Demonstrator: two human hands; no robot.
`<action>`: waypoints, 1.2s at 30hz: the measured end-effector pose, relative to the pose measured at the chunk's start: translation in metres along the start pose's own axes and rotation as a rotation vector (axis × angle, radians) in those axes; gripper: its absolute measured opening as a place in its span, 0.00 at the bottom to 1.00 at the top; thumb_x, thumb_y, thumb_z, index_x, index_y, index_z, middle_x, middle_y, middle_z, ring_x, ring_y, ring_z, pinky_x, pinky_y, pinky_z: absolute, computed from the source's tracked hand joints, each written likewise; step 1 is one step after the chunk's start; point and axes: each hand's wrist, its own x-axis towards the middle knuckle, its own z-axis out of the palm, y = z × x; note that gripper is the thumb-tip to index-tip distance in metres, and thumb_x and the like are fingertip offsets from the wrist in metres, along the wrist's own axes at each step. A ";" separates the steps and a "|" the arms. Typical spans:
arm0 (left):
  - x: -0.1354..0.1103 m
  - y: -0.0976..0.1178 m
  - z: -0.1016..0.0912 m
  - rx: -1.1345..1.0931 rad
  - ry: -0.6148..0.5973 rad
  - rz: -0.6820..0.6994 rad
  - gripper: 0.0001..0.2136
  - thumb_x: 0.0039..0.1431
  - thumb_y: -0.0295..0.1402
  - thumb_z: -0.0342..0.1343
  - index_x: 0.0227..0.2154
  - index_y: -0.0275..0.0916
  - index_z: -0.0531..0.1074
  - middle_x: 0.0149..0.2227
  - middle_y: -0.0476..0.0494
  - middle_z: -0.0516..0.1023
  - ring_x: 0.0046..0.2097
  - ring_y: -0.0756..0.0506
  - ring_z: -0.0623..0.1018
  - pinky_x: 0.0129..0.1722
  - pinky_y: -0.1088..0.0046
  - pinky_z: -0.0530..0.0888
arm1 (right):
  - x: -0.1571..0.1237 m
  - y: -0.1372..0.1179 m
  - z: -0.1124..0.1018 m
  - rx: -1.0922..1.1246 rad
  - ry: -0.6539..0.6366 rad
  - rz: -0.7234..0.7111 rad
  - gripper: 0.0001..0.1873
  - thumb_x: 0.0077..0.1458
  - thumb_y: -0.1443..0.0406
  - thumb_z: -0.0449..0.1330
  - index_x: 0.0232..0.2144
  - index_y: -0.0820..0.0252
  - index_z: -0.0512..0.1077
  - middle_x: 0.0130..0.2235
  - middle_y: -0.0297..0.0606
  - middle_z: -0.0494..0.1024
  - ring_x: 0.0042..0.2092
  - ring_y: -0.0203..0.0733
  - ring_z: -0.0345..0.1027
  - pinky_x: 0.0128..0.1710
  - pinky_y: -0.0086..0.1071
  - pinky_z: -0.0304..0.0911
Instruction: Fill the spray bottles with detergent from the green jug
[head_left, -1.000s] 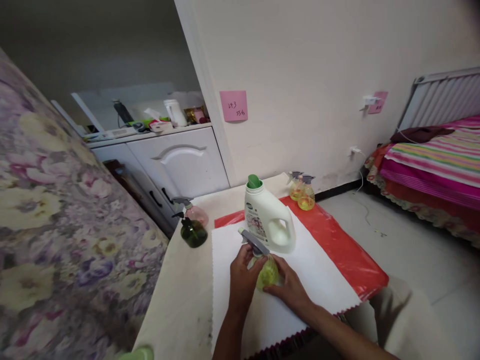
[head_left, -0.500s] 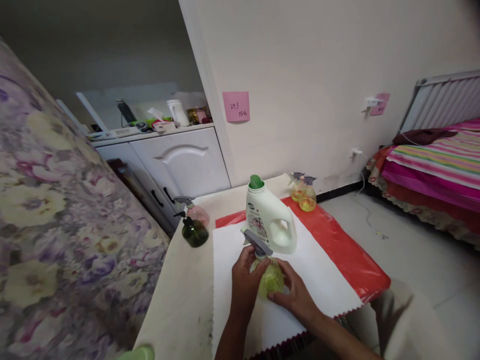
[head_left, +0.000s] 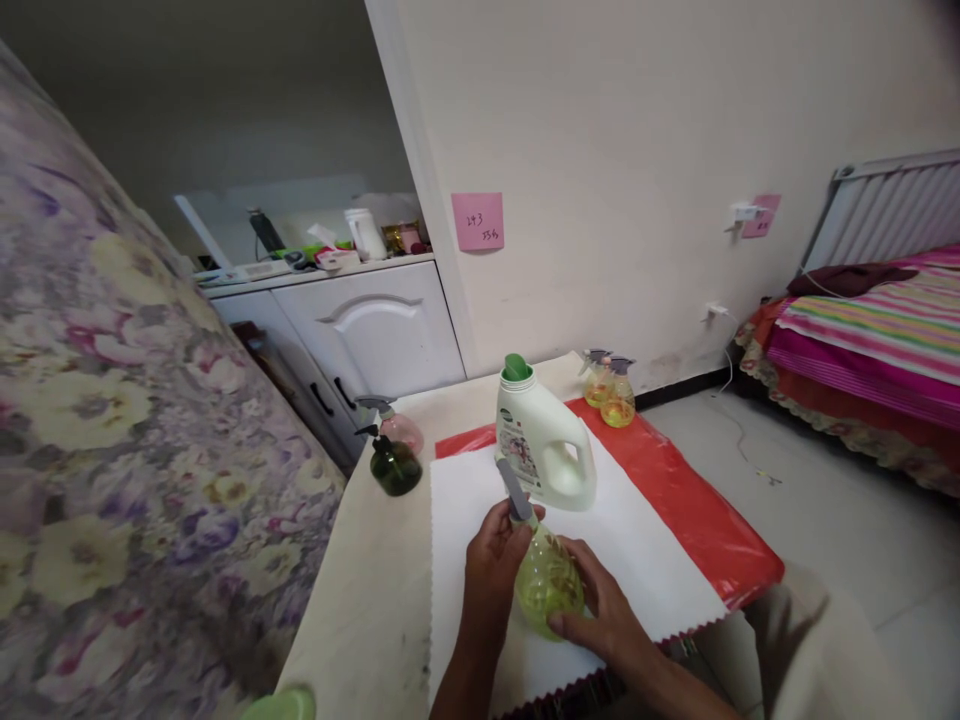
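A spray bottle (head_left: 551, 590) with a clear yellow-green body and a grey trigger head (head_left: 513, 490) is held over the white sheet. My left hand (head_left: 496, 545) is closed around its neck, just below the head. Around the right side of the body wraps my right hand (head_left: 604, 600), thumb toward the front. Directly behind the spray bottle stands a pale green detergent jug (head_left: 551, 440), its mouth uncapped and showing a green insert (head_left: 516, 368). The white sheet (head_left: 469, 610) lies under my hands.
At the table's left stand a dark green pump bottle (head_left: 395, 467) and a pink spray bottle (head_left: 405, 432). Two spray bottles with yellow liquid (head_left: 618, 405) are at the back right, beside red plastic (head_left: 682, 490). A flowered curtain (head_left: 150, 420) hangs left; a green object (head_left: 281, 705) sits at the near edge.
The spray bottle's grey head has turned and now points more away from me. The bottle body has come slightly lower and closer, both hands staying on it. The view has shifted a little.
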 end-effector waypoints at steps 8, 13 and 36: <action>0.001 0.002 -0.001 -0.077 -0.004 -0.064 0.18 0.51 0.37 0.62 0.44 0.37 0.74 0.46 0.36 0.80 0.49 0.38 0.77 0.45 0.65 0.72 | 0.000 0.006 -0.003 0.000 -0.006 0.021 0.35 0.41 0.58 0.68 0.53 0.53 0.65 0.49 0.41 0.70 0.53 0.54 0.65 0.54 0.44 0.60; -0.001 0.003 -0.003 -0.120 -0.016 -0.071 0.19 0.50 0.38 0.62 0.45 0.35 0.74 0.43 0.35 0.81 0.44 0.38 0.78 0.43 0.63 0.72 | 0.002 -0.006 -0.003 0.155 -0.100 0.050 0.37 0.37 0.56 0.70 0.51 0.53 0.68 0.50 0.42 0.73 0.53 0.56 0.66 0.52 0.45 0.61; -0.003 -0.001 -0.003 -0.287 0.045 -0.045 0.14 0.51 0.38 0.62 0.40 0.38 0.73 0.38 0.42 0.79 0.38 0.45 0.77 0.39 0.71 0.72 | -0.001 0.014 0.009 1.045 -0.217 0.581 0.34 0.56 0.41 0.48 0.48 0.59 0.72 0.41 0.43 0.82 0.35 0.45 0.78 0.25 0.28 0.65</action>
